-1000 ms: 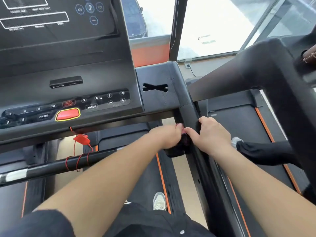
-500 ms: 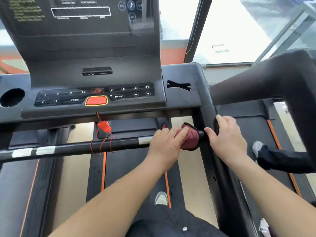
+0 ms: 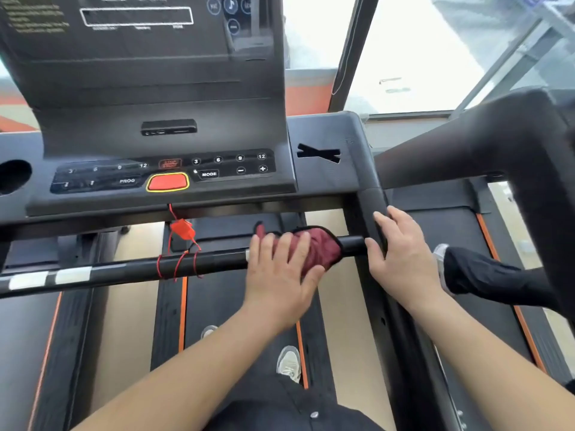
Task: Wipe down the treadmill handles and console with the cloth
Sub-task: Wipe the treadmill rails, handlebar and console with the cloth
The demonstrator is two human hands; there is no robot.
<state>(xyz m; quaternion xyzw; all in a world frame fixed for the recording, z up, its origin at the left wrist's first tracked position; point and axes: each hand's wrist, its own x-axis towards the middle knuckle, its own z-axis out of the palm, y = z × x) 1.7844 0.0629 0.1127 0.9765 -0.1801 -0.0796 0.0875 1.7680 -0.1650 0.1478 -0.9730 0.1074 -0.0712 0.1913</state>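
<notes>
A dark red cloth (image 3: 320, 250) with a black edge is draped over the black front handlebar (image 3: 124, 270) near its right end. My left hand (image 3: 280, 275) lies on top of the cloth with straight fingers, pressing it onto the bar. My right hand (image 3: 398, 256) holds the black right side handle (image 3: 370, 206), fingers wrapped over its outer side and thumb by the bar's end. Above sits the black console (image 3: 161, 141) with its button panel and a red stop button (image 3: 168, 181).
A red safety clip and cord (image 3: 182, 234) hang from the console and wind around the front bar. A cup hole (image 3: 12, 175) is at the console's left. Another treadmill's black arm (image 3: 513, 144) rises at the right. My shoe (image 3: 289, 363) stands on the belt below.
The view swung left and down. My left hand slid the cloth from the right handle onto the front bar and flattened over it. My right hand stayed on the side handle.
</notes>
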